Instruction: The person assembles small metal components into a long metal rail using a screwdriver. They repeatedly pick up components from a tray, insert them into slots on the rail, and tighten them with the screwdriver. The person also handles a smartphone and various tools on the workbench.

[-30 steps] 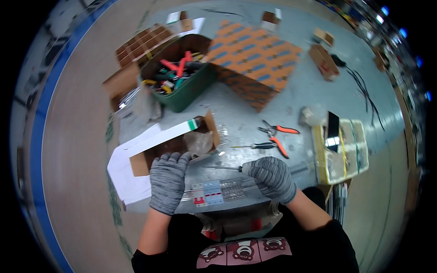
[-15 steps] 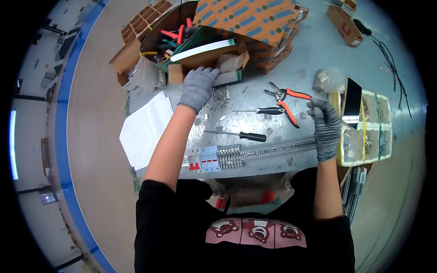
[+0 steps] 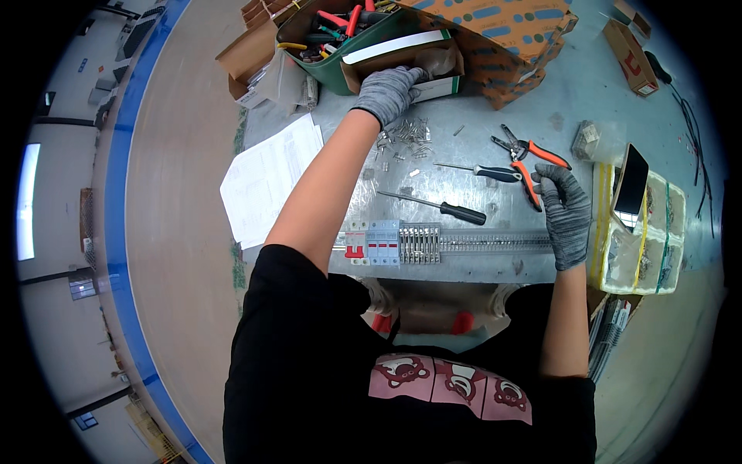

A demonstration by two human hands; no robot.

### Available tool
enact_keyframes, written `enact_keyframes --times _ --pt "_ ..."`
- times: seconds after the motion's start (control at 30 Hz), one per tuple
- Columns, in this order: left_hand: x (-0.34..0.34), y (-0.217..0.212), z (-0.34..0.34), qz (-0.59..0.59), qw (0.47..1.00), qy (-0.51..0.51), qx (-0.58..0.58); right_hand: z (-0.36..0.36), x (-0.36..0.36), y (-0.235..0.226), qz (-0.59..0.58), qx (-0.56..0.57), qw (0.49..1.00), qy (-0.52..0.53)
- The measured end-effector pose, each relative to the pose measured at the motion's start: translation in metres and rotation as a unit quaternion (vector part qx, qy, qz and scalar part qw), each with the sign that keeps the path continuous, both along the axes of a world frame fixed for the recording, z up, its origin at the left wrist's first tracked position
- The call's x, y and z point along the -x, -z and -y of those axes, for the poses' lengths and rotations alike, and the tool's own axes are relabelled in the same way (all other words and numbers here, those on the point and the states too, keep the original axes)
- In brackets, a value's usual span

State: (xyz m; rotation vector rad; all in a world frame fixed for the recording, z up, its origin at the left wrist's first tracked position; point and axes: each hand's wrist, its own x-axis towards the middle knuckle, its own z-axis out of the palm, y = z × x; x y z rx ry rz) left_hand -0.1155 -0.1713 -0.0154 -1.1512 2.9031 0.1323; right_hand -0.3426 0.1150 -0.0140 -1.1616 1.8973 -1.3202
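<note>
By green bin (image 3: 328, 73), brown carton (image 3: 402, 58).

This is an industrial workshop, an electrical assembly station on a factory floor. A grey metal workbench (image 3: 495, 108) stands on a wide bare concrete floor (image 3: 178, 155) edged by a painted blue line (image 3: 116, 232). On the bench's near edge lies a slotted mounting rail (image 3: 495, 241) carrying circuit breakers (image 3: 375, 242) and terminal blocks (image 3: 420, 243). Beyond the rail lie two screwdrivers (image 3: 444, 207), orange-handled pliers (image 3: 525, 155) and a scatter of small metal parts (image 3: 406, 135). At the bench's far edge sits a green bin (image 3: 332, 39) of hand tools among cardboard boxes (image 3: 495, 39). To the right of the rail are clear compartment boxes (image 3: 641, 240); to its left, paper sheets (image 3: 267, 178).
</note>
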Motion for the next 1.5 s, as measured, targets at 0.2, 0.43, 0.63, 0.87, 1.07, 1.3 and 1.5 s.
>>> enact_keyframes --times 0.2,0.43,0.63,0.87,1.07,1.3,1.5 --pt "-0.017 -0.027 -0.027 -0.071 0.995 0.007 0.063 0.007 -0.009 0.004 0.031 -0.013 0.999 -0.033" --pt "-0.066 -0.06 -0.051 -0.298 0.952 -0.049 0.047 0.015 -0.025 0.001 0.001 -0.069 0.995 -0.065" --pt "-0.086 -0.009 -0.075 -0.259 0.964 -0.041 -0.05 0.017 -0.04 0.001 -0.037 -0.06 0.993 -0.097" --pt "-0.042 0.03 -0.076 -0.105 0.989 -0.061 -0.078 0.024 -0.052 0.007 -0.057 -0.048 0.99 -0.119" --pt "-0.039 0.037 -0.074 -0.102 0.993 -0.024 -0.051 0.027 -0.054 -0.005 -0.061 -0.083 0.988 -0.116" --pt "-0.039 0.036 -0.07 -0.103 0.993 -0.01 -0.048 0.028 -0.054 0.001 -0.091 -0.044 0.987 -0.128" --pt "-0.054 0.024 -0.081 -0.268 0.924 -0.12 -0.246 0.026 -0.056 -0.001 -0.059 -0.034 0.99 -0.12"
